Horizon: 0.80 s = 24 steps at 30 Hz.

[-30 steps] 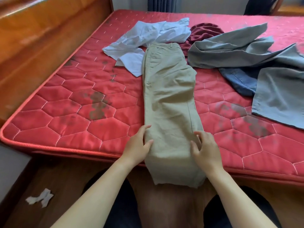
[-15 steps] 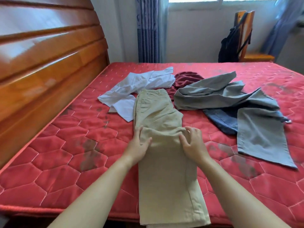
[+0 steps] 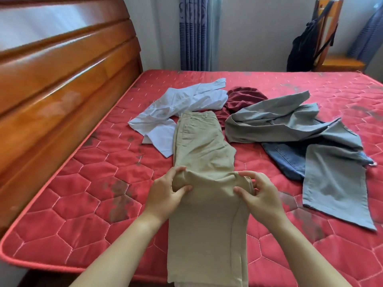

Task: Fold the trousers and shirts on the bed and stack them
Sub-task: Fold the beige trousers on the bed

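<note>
Beige trousers [image 3: 204,150] lie lengthwise on the red mattress [image 3: 87,195], legs laid together, waistband at the far end, hems at the near edge. My left hand [image 3: 165,192] pinches the left edge at mid-length and my right hand [image 3: 259,192] pinches the right edge, bunching the cloth into a raised crease between them. A white shirt [image 3: 178,108] lies crumpled beyond, left of the waistband. A maroon garment [image 3: 241,98] sits behind it. Grey trousers [image 3: 323,146] sprawl at right over a blue denim piece [image 3: 288,158].
A wooden headboard [image 3: 58,79] runs along the left side. Blue curtains [image 3: 194,32] hang at the far wall. A wooden chair [image 3: 331,46] with a dark bag [image 3: 304,46] on it stands at the far right, beyond the bed.
Both hands slid from the hem end up to the trousers' middle and closed on the edges, lifting a crease. The camera view rose from the near edge toward the room.
</note>
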Available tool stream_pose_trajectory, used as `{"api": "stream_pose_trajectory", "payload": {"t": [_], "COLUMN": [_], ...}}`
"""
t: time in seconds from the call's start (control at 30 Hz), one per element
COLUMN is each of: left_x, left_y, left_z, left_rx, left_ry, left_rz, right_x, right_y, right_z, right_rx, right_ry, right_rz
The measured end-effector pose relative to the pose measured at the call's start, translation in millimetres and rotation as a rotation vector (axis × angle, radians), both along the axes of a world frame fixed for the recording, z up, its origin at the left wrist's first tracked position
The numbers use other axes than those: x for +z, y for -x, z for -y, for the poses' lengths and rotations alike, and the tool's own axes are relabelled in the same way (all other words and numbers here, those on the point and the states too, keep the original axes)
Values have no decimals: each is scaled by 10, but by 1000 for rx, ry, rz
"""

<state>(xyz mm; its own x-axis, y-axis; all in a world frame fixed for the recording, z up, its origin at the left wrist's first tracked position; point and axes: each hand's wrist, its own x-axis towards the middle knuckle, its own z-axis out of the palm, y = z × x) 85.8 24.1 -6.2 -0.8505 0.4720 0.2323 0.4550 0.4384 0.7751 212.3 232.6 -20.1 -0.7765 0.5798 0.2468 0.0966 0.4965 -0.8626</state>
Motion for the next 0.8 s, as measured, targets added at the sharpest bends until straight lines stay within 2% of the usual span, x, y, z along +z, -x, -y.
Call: {"api": "stream_pose_trajectory", "payload": {"t": [0.27,0.4,0.53,0.67,0.73,0.8], "left_x": [1236,1491,1416,1145,902,575], "left_y": [125,498,1165,2113,2516,2741], "left_z": [-152,-425,-733,-1168,-1336,-1392], "left_rx": [89,136,145,123,51,21], "left_ry": [228,256,197,87,162,375], "left_rz": [154,181,200,288,353,313], "right_x": [1123,1377,1371,1222,1018,698], "right_y": [114,486,1203,2231,2615,2801], "right_z": [19,-171,-511,-984,-1104,-1113], "right_rx": [-52,-69,-112,-228,-217,-180], "right_ry": [99,75,50,258,284,175], "right_rz": [201,227,209,136,169,255]}}
